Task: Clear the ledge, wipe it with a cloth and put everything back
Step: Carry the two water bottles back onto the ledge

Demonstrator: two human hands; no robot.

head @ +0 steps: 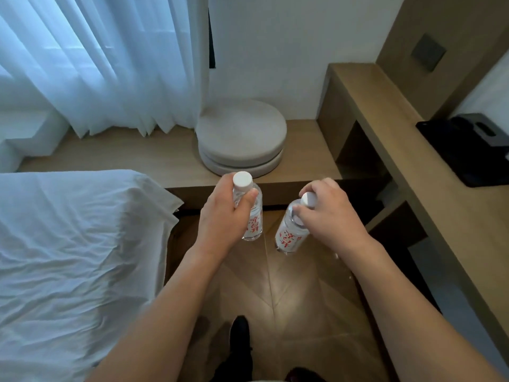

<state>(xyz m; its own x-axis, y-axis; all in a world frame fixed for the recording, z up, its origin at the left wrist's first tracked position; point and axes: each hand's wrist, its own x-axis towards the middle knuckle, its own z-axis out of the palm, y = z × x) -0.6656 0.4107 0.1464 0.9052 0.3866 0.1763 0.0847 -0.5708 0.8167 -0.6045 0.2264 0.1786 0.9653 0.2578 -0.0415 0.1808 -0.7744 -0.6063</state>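
A person looks down at their own two bare arms, stretched forward over a wooden floor [289, 293]. The left hand [220, 216] is wrapped round the upper body of a clear water bottle [252, 216] with a white cap and red lettering, thumb across the front. The right hand [327, 213] grips a second, matching bottle [289, 235] from above, fingers curled over its neck and cap, so this bottle hangs slightly tilted. Both bottles are held in the air just in front of a low wooden ledge [137, 158], touching nothing else. On the ledge, just beyond the hands, sit two round grey cushions [242, 133], one stacked on the other. A bed with rumpled white sheets [68, 244] lies to the left, sheer curtains [96, 64] hang behind, and a wooden desk [454, 216] with a black box [473, 144] runs along the right. The bottles look full, so fairly heavy, with thin smooth plastic that may flex and slip; a grip round the body seems safer than one at the cap
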